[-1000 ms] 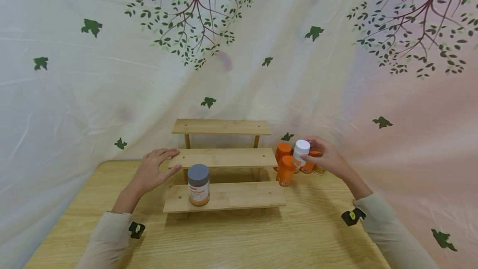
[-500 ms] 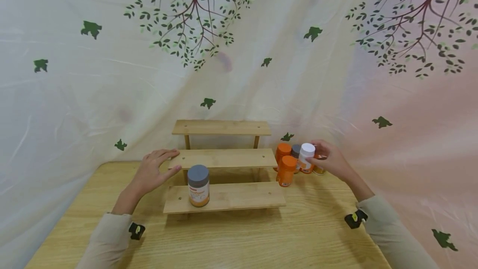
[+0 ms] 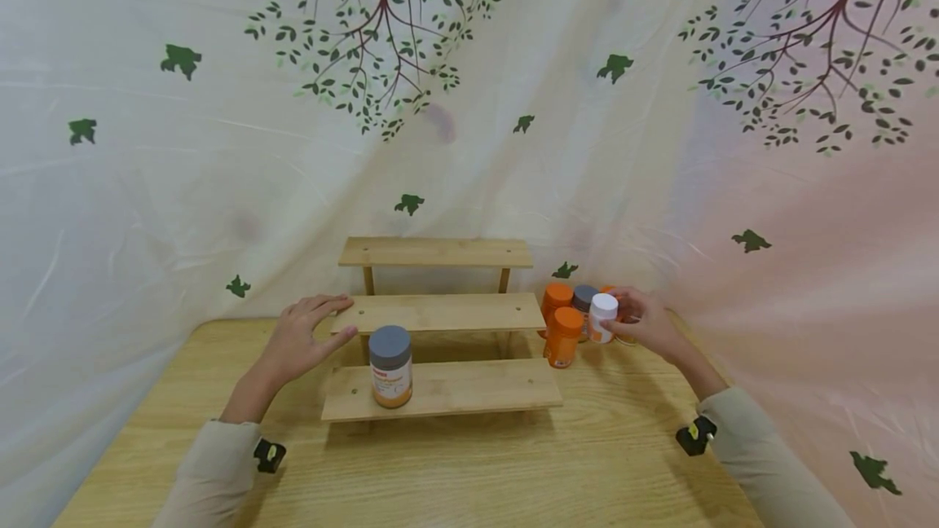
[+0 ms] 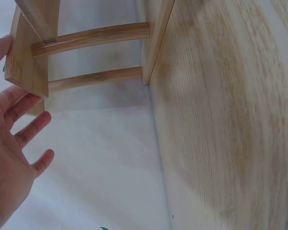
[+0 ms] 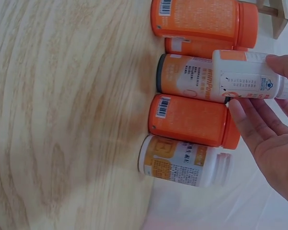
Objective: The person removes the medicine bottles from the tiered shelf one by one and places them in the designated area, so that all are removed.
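My right hand point(image 3: 645, 323) pinches a small white plastic bottle point(image 3: 603, 318) with a white cap. In the right wrist view the white bottle point(image 5: 245, 74) overlaps a grey-capped bottle point(image 5: 182, 76), and my thumb and fingers are near its cap. Orange bottles point(image 5: 189, 120) and a white-and-yellow bottle point(image 5: 175, 160) stand close by. My left hand point(image 3: 297, 336) rests at the left end of the middle board of a three-step wooden rack point(image 3: 440, 312), its fingers fairly straight. On the lowest step stands a grey-capped jar point(image 3: 390, 367) with a white and orange label.
The rack stands on a wood-grain table point(image 3: 477, 471), its right end close to an orange bottle point(image 3: 563, 338). A pale curtain point(image 3: 469, 161) printed with branches and leaves hangs right behind the table.
My right hand, with the white bottle, has moved slightly right and then lower in front of the bottle group, uncovering the grey-capped bottle behind. The left hand has stayed in place.
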{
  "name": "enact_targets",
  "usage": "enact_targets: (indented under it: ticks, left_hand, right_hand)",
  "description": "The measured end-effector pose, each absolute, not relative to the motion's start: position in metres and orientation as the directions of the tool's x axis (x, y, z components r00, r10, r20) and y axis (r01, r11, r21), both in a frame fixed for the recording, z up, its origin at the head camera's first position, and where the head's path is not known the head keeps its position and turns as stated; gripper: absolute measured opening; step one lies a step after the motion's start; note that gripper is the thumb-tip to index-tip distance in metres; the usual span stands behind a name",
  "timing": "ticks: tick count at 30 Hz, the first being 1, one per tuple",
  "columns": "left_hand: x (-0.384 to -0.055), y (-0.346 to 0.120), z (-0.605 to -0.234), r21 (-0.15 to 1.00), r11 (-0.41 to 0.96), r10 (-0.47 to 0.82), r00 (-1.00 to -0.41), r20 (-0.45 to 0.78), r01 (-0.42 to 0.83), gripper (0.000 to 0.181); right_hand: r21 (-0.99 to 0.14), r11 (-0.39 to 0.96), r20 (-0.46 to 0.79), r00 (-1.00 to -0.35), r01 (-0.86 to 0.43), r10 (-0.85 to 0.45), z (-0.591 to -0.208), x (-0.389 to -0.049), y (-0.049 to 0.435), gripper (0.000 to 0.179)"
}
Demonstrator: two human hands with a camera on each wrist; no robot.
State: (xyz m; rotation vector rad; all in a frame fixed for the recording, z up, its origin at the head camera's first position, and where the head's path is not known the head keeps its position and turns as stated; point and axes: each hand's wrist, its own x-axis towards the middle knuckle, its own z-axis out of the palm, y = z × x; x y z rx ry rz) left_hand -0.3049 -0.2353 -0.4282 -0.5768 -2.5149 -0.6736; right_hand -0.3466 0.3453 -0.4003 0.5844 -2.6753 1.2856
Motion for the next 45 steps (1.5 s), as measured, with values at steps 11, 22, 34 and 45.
enact_targets:
  ticks: [11,22,34,45]
  left_hand:
    - [-0.305,-0.235,-0.429,0.360,0.792,0.270,-0.811,0.518,0.494,0.053]
    - [-0.300,-0.233,-0.428,0.352,0.795,0.266,-0.805,0.530,0.494,0.052]
    - [-0.301,-0.233,-0.426,0.360,0.792,0.264,-0.807,0.528,0.494,0.052]
    - [-0.303,-0.233,-0.427,0.354,0.790,0.266,-0.801,0.536,0.500,0.053]
  right_hand:
    - [-0.755,0.512,0.278,-0.907,-0.409,-0.315,-0.418,-0.353,0.350,0.045]
    - [-0.767,0.483,0.289,-0.899,-0.423,-0.328,-0.430,-0.355,0.349,0.042]
    - [-0.765,0.512,0.255,-0.914,-0.391,-0.316,-0.434,-0.355,0.348,0.044]
    - [-0.774,0.498,0.245,-0.910,-0.391,-0.334,-0.441,-0.359,0.347,0.045]
